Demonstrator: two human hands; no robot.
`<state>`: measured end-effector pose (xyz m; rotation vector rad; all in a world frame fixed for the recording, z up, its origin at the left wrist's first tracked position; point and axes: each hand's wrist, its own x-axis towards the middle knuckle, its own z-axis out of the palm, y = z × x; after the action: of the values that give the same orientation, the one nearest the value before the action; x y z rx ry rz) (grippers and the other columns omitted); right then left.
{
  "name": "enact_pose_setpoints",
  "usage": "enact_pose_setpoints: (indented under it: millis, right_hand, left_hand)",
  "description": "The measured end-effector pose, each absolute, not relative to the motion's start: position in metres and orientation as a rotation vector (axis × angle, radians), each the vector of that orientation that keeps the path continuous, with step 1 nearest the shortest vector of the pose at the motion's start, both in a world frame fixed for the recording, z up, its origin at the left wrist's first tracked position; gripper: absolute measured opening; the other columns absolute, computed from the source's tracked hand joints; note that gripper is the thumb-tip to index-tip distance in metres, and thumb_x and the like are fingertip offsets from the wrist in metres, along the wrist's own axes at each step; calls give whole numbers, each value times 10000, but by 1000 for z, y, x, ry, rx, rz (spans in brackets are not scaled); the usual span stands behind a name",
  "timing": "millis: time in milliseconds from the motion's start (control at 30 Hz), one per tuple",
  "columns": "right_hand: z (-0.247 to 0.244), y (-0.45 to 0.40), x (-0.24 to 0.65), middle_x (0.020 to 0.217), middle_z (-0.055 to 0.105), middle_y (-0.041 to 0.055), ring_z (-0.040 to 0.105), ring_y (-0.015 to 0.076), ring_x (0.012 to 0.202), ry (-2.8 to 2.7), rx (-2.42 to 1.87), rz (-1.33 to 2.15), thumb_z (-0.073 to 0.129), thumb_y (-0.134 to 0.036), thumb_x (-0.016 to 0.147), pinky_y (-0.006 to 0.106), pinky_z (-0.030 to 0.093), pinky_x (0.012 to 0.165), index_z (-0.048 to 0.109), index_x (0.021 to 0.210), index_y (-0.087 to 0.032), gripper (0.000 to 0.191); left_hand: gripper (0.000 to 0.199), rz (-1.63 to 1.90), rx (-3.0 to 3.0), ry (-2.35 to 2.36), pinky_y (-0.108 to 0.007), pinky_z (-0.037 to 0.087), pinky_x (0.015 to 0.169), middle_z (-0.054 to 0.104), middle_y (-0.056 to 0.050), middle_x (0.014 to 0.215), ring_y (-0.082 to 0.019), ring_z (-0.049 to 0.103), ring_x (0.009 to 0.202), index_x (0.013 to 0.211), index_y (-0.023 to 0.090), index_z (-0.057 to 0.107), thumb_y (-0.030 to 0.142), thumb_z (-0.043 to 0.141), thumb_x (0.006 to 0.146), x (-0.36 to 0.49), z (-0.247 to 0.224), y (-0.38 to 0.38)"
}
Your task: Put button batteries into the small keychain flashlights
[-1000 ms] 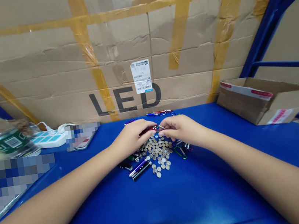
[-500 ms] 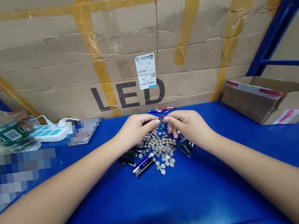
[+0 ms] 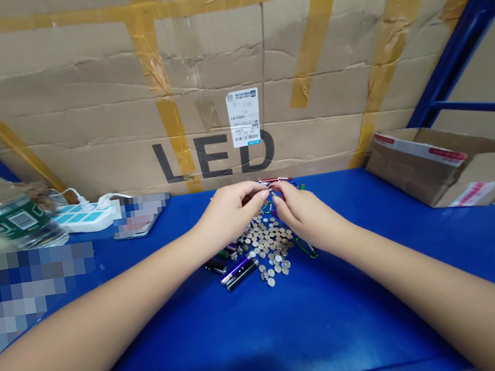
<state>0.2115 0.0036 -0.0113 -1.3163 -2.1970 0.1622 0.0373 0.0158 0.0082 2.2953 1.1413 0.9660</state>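
Note:
My left hand (image 3: 235, 212) is closed in a pinch, thumb against fingers, on something too small to make out. Fingertip to fingertip with it, my right hand (image 3: 311, 213) grips a red carabiner (image 3: 278, 188), whose curved edge shows above the fingers. Below both hands lies a spread of small round silver button cells (image 3: 268, 238). Purple (image 3: 235, 270) and black penlight-like tubes (image 3: 242, 276) rest in front of my left hand. A green carabiner (image 3: 305, 248) lies under my right wrist, and more carabiners are partly hidden behind the fingers.
A red pen-like tube (image 3: 275, 179) lies at the back against the large cardboard box (image 3: 202, 63). To the left are a water bottle (image 3: 17, 218), a white power strip (image 3: 86, 218) and a phone (image 3: 144, 217). An open carton (image 3: 420, 167) stands at the right on the blue table (image 3: 269, 342).
My hands have drawn closer together at the fingertips. The right fingers have closed further around the red carabiner, which shows more now. The view has shifted slightly.

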Motion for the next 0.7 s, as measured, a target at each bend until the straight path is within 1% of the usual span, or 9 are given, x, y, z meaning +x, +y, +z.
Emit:
enact_pose_setpoints:
  millis: [100, 167, 267, 367, 467, 567, 633, 700]
  right_hand:
    - [-11, 1, 209, 816, 678, 117, 620, 220, 665, -2231, -1475, 115, 281, -292, 966, 277, 358, 550, 464, 1118, -127, 289]
    - [-9, 0, 209, 815, 687, 113, 632, 226, 668, -2208, -1525, 66, 311, -304, 963, 271, 338, 526, 455, 1095, -134, 259]
    - [-6, 0, 211, 865, 701, 136, 663, 263, 721, -2205, -1587, -147, 337, -338, 963, 282, 326, 513, 424, 1149, -120, 300]
    - [-3, 0, 213, 854, 707, 158, 672, 301, 691, -2310, -1655, -445, 274, -351, 979, 303, 286, 491, 452, 1133, -111, 336]
    - [-2, 1, 212, 819, 706, 165, 668, 304, 650, -2390, -1705, -577, 230, -321, 982, 309, 250, 483, 480, 1082, -110, 342]
    - [-4, 1, 210, 803, 697, 162, 657, 285, 654, -2376, -1697, -435, 241, -271, 973, 309, 256, 494, 470, 1057, -110, 292]
    - [-6, 2, 209, 792, 685, 146, 638, 257, 647, -2323, -1653, -221, 244, -260, 972, 302, 274, 503, 452, 1043, -126, 257]
    - [-10, 3, 209, 771, 663, 120, 604, 225, 627, -2247, -1567, -12, 244, -270, 973, 291, 296, 515, 434, 992, -156, 222]
  left_hand:
    - [244, 942, 2363, 1098, -264, 452, 717, 714, -10, 947, -153, 628, 830, 1013, 194, 681, 305, 495, 900, 38, 8, 15]
    - [242, 949, 2369, 1113, -270, 452, 735, 713, -14, 957, -156, 629, 840, 1008, 189, 680, 305, 496, 901, 38, 8, 14]
    - [264, 982, 2312, 1173, -280, 456, 729, 708, -24, 951, -159, 625, 827, 1048, 183, 661, 320, 489, 905, 38, 8, 14]
    - [275, 955, 2251, 1168, -275, 458, 707, 704, -17, 906, -153, 626, 805, 1054, 179, 651, 325, 461, 920, 39, 8, 13]
    - [257, 941, 2266, 1146, -261, 451, 698, 702, -8, 873, -142, 626, 790, 992, 174, 660, 310, 452, 928, 40, 11, 10]
    - [211, 942, 2407, 1131, -251, 437, 697, 700, -5, 865, -139, 620, 789, 951, 174, 661, 270, 476, 921, 42, 13, 5]
    - [183, 893, 2511, 1191, -249, 417, 639, 686, -7, 797, -141, 606, 717, 938, 161, 651, 261, 500, 912, 44, 14, 2]
    - [172, 830, 2612, 1296, -257, 400, 598, 672, -22, 770, -151, 591, 673, 926, 140, 632, 266, 517, 908, 45, 14, -1]
